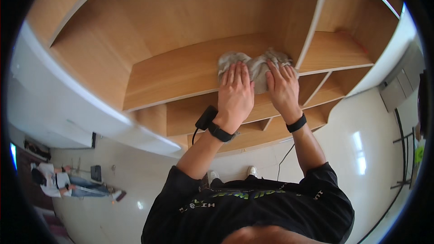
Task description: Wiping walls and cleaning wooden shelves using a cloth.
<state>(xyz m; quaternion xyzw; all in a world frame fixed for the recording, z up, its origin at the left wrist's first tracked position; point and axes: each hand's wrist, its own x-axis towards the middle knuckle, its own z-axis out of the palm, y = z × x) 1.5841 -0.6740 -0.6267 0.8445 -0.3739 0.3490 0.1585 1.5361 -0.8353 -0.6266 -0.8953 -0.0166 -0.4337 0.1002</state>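
A crumpled grey cloth [260, 74] lies over the front edge of a wooden shelf board [176, 71], towards the right end of its compartment. My left hand [236, 91] rests on the cloth's left part, fingers straight and close together, pressing it down. On the right part is my right hand [284, 84], its thumb spread and its fingers holding the cloth against the board. Folds hide the fingertips' exact hold. Black bands circle both wrists, and a black box with a cable [206, 118] is fixed at the left one.
Upright dividers [313, 20] and lower compartments [193, 112] belong to the same wooden shelf unit. Behind, at the far left, a person [54, 179] holds a broom [118, 195] and a long-handled dustpan [96, 173] over the glossy tiled floor [101, 217]. A black metal rack [403, 149] stands at right.
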